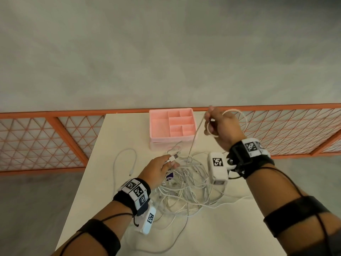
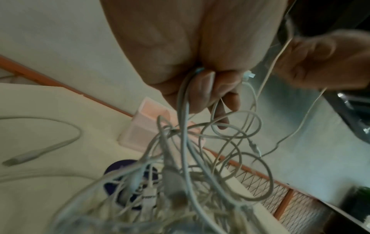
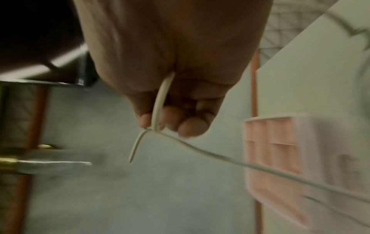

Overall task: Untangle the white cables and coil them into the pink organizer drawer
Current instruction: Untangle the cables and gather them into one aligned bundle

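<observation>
White cables [image 1: 186,183] lie as one tangled heap on the bench [image 1: 230,228], between your wrists. Pink organizer drawer [image 1: 172,124] sits just behind the heap, compartments bare. Step in hand, as I read it: freeing one strand. Your right hand [image 1: 220,126] is raised beside the drawer, fingers curled round small loops of that strand [image 1: 196,134], which runs taut down into the heap. Your left hand [image 1: 156,169] pinches a USB plug [image 1: 173,157]. Next: draw slowly, feed slack, wind on.
</observation>
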Demonstrator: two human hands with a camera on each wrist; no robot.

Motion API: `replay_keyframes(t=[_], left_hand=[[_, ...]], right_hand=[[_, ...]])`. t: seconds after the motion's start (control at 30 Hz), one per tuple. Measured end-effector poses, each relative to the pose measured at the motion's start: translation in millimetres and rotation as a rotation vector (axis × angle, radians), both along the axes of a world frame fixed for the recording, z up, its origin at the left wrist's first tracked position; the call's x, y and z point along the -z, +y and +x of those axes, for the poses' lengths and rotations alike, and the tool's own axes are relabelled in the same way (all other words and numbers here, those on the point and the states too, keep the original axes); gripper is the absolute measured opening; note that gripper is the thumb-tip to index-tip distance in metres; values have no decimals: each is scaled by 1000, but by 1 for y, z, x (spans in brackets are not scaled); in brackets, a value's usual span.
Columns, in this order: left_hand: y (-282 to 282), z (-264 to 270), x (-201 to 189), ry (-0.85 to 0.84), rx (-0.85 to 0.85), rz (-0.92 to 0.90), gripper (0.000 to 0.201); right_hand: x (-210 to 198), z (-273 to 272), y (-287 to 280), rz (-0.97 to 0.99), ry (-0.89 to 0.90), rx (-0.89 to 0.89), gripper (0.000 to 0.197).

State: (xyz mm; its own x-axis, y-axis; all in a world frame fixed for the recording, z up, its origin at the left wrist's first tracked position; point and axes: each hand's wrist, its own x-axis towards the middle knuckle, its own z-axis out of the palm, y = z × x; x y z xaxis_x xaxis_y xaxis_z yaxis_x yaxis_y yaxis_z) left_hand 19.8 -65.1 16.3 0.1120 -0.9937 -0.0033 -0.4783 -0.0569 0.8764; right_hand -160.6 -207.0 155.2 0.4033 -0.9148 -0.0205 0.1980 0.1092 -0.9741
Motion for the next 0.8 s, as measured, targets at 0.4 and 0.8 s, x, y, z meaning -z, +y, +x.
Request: replay_keyframes(t=[0.4,0.8], left_hand=[[10,25,3,-45,-175,39,38],[-41,-40,-64,245,-171,-180,27]], right_hand=[[-124,-15,-23,-87,-770,133,44],[-122,5,15,-77,-560,-52,38]])
